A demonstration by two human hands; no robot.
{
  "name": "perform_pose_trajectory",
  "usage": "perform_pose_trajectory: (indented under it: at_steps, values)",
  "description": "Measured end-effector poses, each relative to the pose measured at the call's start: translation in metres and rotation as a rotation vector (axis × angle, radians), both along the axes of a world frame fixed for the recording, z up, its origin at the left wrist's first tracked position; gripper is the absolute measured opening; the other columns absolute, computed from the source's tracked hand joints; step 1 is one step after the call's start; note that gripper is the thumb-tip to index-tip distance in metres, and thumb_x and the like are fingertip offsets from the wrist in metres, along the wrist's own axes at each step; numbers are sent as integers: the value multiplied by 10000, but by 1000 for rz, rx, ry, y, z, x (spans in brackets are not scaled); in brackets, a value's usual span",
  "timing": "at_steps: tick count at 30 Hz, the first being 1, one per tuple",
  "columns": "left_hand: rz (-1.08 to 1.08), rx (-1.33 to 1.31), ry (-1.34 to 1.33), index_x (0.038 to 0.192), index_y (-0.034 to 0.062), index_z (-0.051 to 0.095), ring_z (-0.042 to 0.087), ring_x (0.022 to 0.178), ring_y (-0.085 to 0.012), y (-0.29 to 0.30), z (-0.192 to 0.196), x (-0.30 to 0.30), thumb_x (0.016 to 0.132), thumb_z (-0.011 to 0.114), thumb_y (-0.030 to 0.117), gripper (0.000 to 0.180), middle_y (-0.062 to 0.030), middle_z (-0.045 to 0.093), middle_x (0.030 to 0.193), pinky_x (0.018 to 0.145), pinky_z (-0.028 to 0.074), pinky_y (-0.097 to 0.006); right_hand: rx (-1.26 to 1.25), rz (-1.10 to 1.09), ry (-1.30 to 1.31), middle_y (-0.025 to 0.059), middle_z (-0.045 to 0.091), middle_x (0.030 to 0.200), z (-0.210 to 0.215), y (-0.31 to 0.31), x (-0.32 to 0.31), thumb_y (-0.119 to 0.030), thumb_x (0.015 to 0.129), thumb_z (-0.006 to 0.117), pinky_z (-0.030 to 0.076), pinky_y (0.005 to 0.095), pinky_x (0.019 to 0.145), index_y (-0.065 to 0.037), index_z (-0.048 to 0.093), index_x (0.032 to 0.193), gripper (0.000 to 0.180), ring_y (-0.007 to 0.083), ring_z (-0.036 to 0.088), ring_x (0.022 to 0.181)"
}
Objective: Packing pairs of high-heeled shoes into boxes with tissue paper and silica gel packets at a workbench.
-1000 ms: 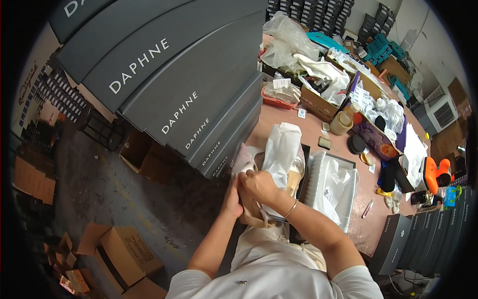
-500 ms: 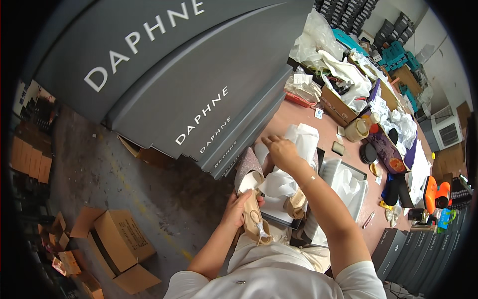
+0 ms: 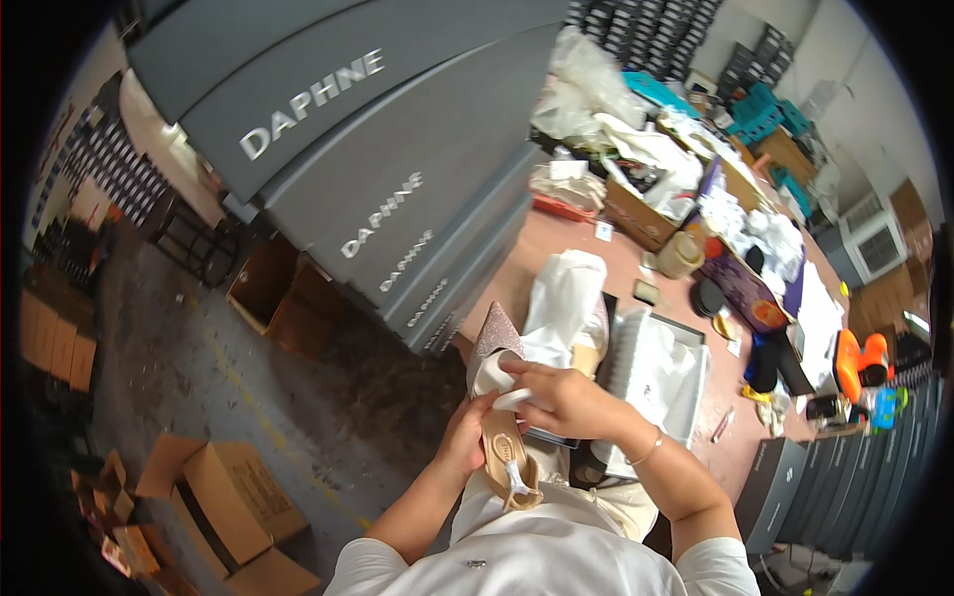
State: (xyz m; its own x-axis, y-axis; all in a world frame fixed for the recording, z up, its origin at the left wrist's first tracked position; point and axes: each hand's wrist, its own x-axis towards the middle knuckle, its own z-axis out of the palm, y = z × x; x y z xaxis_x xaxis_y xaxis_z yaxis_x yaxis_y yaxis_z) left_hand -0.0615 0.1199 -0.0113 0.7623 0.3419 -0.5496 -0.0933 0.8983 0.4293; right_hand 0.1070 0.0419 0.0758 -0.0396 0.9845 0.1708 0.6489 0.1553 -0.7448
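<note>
My left hand (image 3: 462, 437) grips a pointed slingback shoe (image 3: 497, 336) by its side, with the glittery pink toe pointing away from me and the beige heel end nearest. My right hand (image 3: 574, 402) is at the shoe's opening, its fingers closed on a small white piece (image 3: 512, 399) of paper or padding. White tissue paper (image 3: 563, 298) lies just beyond my right hand, partly over a second shoe (image 3: 590, 356). The shoebox under them is mostly hidden by my right hand and the tissue.
A tall stack of dark grey shoeboxes (image 3: 397, 199) rises at the left. Right of my hands lies an open box (image 3: 696, 382) with white paper. Beyond stand a jar (image 3: 680, 256) and cluttered cartons (image 3: 636, 214). More grey boxes (image 3: 835, 487) stand at right; an open carton (image 3: 238, 497) is on the floor.
My right hand has come back from beyond the shoe to its opening, with a white piece in its fingers. The view has shifted; my left hand still holds the shoe.
</note>
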Motion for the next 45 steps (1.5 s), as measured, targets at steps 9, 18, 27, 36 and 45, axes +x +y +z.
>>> perform_pose_trajectory:
  at_steps: [9, 18, 27, 36, 45]
  values:
    - [-56, 153, 63, 1329, 81, 376, 667, 822, -239, -44, 4, 5, 988, 466, 257, 394, -136, 595, 1068, 652, 592, -361, -96, -139, -115, 167, 613, 976, -17, -47, -15, -106, 815, 597, 524, 401, 640, -3, 541, 1100, 308, 357, 640, 714]
    - [-266, 269, 9, 1126, 3, 567, 653, 667, -220, -58, 53, 36, 955, 427, 534, 575, -122, 648, 904, 615, 557, -335, 245, -654, 71, 100, 588, 929, 18, -120, -6, -12, 732, 679, 488, 309, 651, -48, 564, 988, 283, 251, 604, 747]
    - [-266, 281, 21, 1159, 23, 496, 606, 803, -226, -139, 41, 56, 990, 357, 473, 501, -118, 602, 914, 743, 523, -393, 170, -837, -274, 164, 467, 1286, -25, -120, 16, -23, 655, 656, 385, 459, 923, -61, 534, 1208, 568, 353, 436, 1202]
    - [-398, 211, 48, 1169, -17, 512, 650, 744, -280, -110, 42, 79, 969, 432, 463, 527, -180, 639, 825, 723, 548, -401, -382, -844, -238, 240, 562, 986, -143, -181, 88, -135, 741, 684, 516, 436, 755, -49, 561, 1146, 432, 410, 614, 852]
    - [-318, 58, -81, 1250, 8, 467, 580, 1036, -259, -116, 26, 88, 971, 443, 342, 436, -131, 558, 1144, 896, 498, -486, 283, -780, 632, 81, 582, 956, -38, -186, 37, -151, 721, 817, 488, 304, 783, -21, 536, 1049, 451, 149, 587, 921]
